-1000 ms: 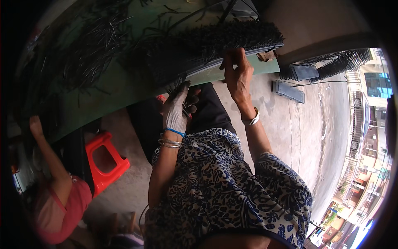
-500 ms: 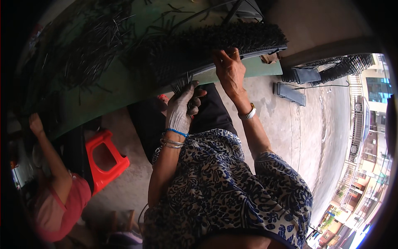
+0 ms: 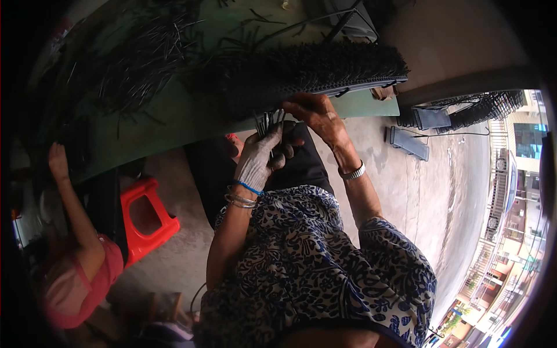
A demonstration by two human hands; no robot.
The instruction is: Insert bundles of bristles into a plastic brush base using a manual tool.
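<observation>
The gloved left hand (image 3: 259, 155) has its fingers clenched around a bundle of thin dark strips (image 3: 268, 123), which stick up at the near edge of the green worktop (image 3: 364, 106). The bare right hand (image 3: 322, 119) bends its fingers close beside their upper ends; whether they pinch one, I cannot tell. Beyond it, a long black bristled piece (image 3: 348, 61) lies on the worktop. A loose dark heap (image 3: 142, 75) spreads far left, a red stool (image 3: 162, 223) stands near left
</observation>
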